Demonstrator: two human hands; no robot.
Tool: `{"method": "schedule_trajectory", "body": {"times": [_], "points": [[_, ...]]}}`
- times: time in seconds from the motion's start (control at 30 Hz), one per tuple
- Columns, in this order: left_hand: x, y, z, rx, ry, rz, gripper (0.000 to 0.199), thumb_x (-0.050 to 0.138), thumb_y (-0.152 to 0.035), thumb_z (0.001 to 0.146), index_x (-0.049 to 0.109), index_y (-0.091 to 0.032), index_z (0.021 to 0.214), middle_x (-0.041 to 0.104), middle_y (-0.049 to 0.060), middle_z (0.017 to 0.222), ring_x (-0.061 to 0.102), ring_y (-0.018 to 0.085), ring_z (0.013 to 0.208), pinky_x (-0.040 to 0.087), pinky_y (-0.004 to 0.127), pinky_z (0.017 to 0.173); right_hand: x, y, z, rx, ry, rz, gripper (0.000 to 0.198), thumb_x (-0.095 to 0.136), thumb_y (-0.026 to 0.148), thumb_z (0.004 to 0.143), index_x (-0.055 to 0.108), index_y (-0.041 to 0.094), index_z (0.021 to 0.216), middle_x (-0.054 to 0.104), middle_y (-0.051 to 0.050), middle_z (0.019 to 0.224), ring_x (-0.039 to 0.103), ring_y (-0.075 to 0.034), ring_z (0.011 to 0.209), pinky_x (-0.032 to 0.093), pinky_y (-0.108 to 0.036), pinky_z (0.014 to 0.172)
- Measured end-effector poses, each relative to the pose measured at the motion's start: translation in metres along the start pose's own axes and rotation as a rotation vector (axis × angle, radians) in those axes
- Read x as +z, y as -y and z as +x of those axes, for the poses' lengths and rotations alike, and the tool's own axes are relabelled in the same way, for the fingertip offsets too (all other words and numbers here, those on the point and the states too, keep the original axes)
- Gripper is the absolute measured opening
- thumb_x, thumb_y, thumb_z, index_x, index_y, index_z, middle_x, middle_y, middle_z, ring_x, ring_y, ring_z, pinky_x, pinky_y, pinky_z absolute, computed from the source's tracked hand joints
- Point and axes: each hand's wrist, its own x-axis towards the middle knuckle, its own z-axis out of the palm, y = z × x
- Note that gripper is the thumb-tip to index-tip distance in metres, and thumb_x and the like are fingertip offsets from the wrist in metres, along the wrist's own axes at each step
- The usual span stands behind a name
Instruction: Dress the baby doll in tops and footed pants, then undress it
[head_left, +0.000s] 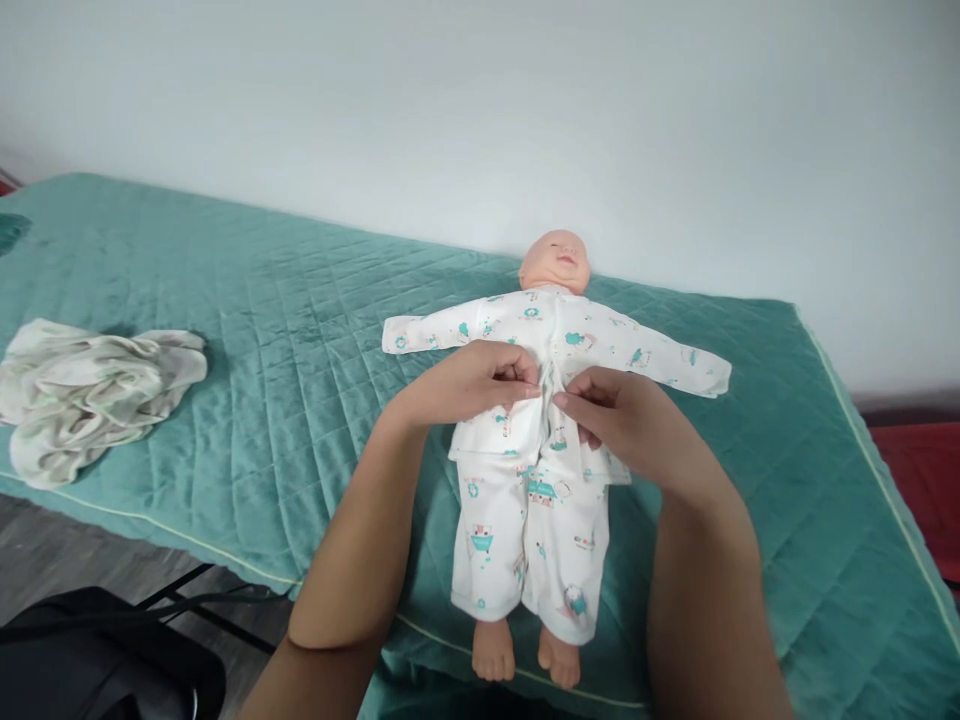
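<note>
Pinches narrowly with the left hand (480,380), thumb against forefinger, at the front of a white printed baby jacket (568,345); pinches likewise with the right hand (626,410), just across from it, fingertip near fingertip. Holds bunched white fabric there, perhaps ties or the two front edges; too small to tell which. Sets the left grip just to one side of the jacket's lengthwise front opening and the right grip just to the other, with neither hand clearly nearer to it. Bends over a baby doll (556,262), dressed in the jacket and laid face up directly beneath both grips, with its long axis running away from the person's body: head ahead, toward the pale wall (375,120), bare feet (493,650) back at the near edge. Spreads outward from the grips into sleeves stretched to either side, and into matching printed trousers (491,490) below the jacket hem, clear of both hands. Rests beneath it all on a green quilted cover (315,440) with yellow edging. Includes, well apart to the left on the same cover, a crumpled pale cloth (97,395); at lower left, a black object (105,660), cut off by the frame and hard to identify.
</note>
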Motion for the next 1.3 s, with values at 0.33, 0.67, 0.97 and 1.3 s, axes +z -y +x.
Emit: {"method": "schedule_trajectory", "body": {"times": [0.33, 0.67, 0.97, 1.3], "points": [[0.007, 0.004, 0.005, -0.008, 0.04, -0.364, 0.028, 0.071, -0.042, 0.087, 0.063, -0.015, 0.085, 0.066, 0.001, 0.065, 0.064, 0.011, 0.06, 0.054, 0.023, 0.058, 0.007, -0.01, 0.011, -0.06, 0.098, 0.388, 0.036, 0.069, 0.052, 0.089, 0.067, 0.019, 0.073, 0.067, -0.001, 0.062, 0.062, -0.012, 0.056, 0.052, -0.024, 0.056], [0.008, 0.006, 0.005, -0.046, 0.007, -0.383, 0.02, 0.075, -0.034, 0.085, 0.07, -0.015, 0.086, 0.068, 0.001, 0.065, 0.066, 0.011, 0.059, 0.054, 0.021, 0.056, 0.01, -0.016, 0.014, 0.002, 0.069, 0.452, 0.037, 0.069, 0.055, 0.087, 0.071, 0.019, 0.079, 0.074, -0.004, 0.075, 0.072, -0.015, 0.067, 0.058, -0.026, 0.062], [0.008, 0.007, 0.007, -0.06, 0.006, -0.355, 0.022, 0.077, -0.034, 0.082, 0.07, -0.014, 0.082, 0.069, 0.002, 0.065, 0.066, 0.01, 0.059, 0.054, 0.021, 0.056, 0.011, -0.019, 0.015, 0.018, 0.081, 0.52, 0.035, 0.064, 0.055, 0.092, 0.062, 0.02, 0.085, 0.076, -0.004, 0.079, 0.075, -0.017, 0.07, 0.058, -0.025, 0.06], [0.01, 0.004, 0.005, -0.092, 0.005, -0.294, 0.013, 0.073, -0.024, 0.08, 0.065, -0.016, 0.085, 0.069, 0.001, 0.07, 0.066, 0.01, 0.063, 0.053, 0.02, 0.058, 0.012, -0.019, 0.016, 0.001, 0.101, 0.525, 0.028, 0.072, 0.046, 0.087, 0.059, 0.021, 0.09, 0.077, -0.003, 0.08, 0.076, -0.017, 0.071, 0.055, -0.023, 0.057]]}}
